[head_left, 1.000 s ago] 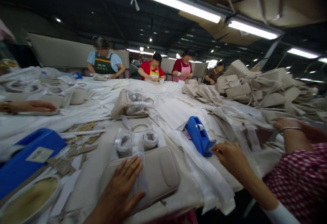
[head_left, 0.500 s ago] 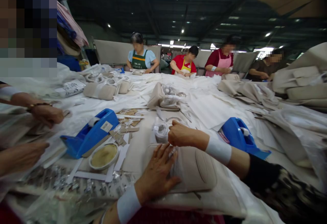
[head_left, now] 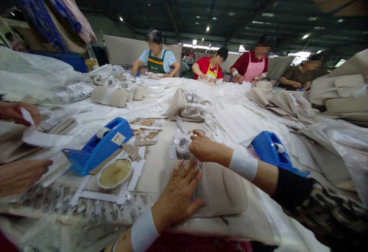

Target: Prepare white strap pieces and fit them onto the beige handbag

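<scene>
A beige bag (head_left: 224,187), partly wrapped in clear film, lies flat in front of me. My left hand (head_left: 179,194) rests on its left part, palm down and fingers spread, open. Just beyond the bag's upper edge is a plastic-wrapped coil (head_left: 182,146), apparently a strap. My right hand (head_left: 208,148) is beside that coil, above the bag's edge. Its index finger reaches forward while the others are curled in; whatever they pinch is hidden. White bands circle both my wrists.
Blue tape dispensers stand left (head_left: 97,144) and right (head_left: 273,152). A round dish of yellowish material (head_left: 115,172) sits beside the left one, near card tags and small metal parts. A co-worker's hand (head_left: 23,175) works at far left. Another beige bag (head_left: 185,106) lies ahead.
My right index finger has straightened from a tighter curl; my left hand stays flat on the bag. At left, the co-worker's upper hand has moved leftward and now holds a white strip.
</scene>
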Demonstrator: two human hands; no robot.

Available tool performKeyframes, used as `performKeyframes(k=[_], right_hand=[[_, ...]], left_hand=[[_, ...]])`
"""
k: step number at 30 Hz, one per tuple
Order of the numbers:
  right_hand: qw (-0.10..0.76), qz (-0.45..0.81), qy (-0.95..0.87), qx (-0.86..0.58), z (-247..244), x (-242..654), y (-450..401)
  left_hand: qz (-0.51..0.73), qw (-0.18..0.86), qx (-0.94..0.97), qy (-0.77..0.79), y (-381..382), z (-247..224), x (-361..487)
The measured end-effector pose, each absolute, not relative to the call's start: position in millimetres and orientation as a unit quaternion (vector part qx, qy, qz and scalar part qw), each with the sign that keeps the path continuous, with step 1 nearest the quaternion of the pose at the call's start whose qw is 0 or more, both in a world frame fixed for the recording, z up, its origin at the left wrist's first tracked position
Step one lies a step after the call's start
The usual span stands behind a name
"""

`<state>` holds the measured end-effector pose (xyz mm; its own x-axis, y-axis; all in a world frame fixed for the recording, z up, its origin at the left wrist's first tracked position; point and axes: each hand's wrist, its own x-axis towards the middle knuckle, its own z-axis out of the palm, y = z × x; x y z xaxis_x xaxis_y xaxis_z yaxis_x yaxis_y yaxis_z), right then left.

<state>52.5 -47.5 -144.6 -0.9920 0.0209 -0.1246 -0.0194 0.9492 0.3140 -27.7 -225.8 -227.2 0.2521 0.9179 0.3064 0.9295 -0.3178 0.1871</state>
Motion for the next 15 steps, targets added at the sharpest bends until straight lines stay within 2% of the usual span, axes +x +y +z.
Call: performKeyframes(k=[6, 15], right_hand=[[0.024, 0.156, 0.987, -0.003, -156, 52, -33], [0.065, 0.154, 0.985, 0.047, -153, 36, -1]], left_hand=[[-0.169, 0.035, -0.792, -0.586, -225, -229, -26], [-0.201, 0.299, -0.804, -0.473, -197, -261, -49]])
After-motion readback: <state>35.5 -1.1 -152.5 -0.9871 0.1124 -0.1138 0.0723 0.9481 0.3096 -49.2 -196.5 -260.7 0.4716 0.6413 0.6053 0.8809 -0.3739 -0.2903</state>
